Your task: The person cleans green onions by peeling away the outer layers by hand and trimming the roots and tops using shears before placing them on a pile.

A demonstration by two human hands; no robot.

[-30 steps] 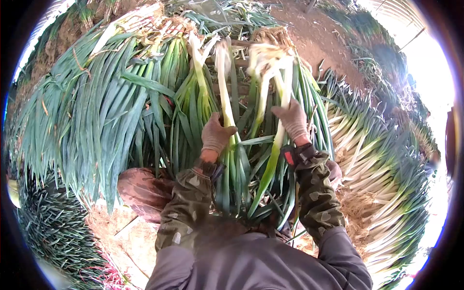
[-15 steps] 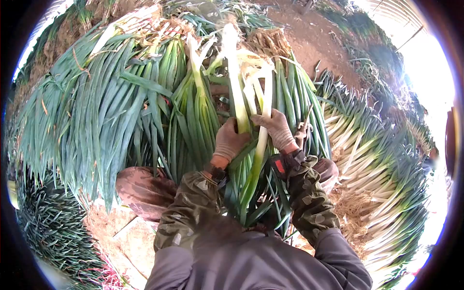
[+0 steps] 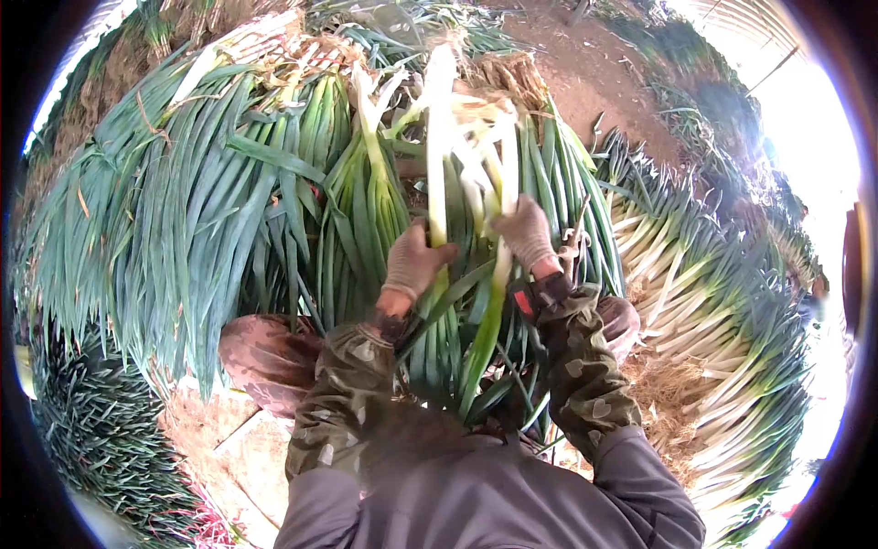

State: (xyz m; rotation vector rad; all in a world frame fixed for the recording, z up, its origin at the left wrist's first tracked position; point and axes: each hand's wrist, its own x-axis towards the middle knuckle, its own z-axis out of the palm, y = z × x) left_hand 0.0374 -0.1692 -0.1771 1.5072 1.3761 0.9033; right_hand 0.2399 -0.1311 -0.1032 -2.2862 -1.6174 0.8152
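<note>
Head view. The left hand (image 3: 414,261), in a pale knitted glove, is closed around a long onion-like stalk with a thick white shank (image 3: 439,146), near where white turns to green. The right hand (image 3: 528,233), gloved alike and slightly blurred, has its fingers closed on a second white-to-green stalk (image 3: 508,169) just beside the first. Both stalks stand in front of the person, roots to the far side and leaves to the near side; in my judgement, this grip suits the firm shank and leaves the limp tops to hang free.

Left of the hands, a large heap of dark green leafy stalks (image 3: 174,210) lies with roots far and leaves draped near, an arrangement that appears to put the root ends on one side. To the right, a long row of white-shanked stalks (image 3: 681,302) lies side by side, roots inward and leaves outward, apparently so that the shanks stay parallel. Bare reddish-brown soil (image 3: 599,78) shows at the far side.
</note>
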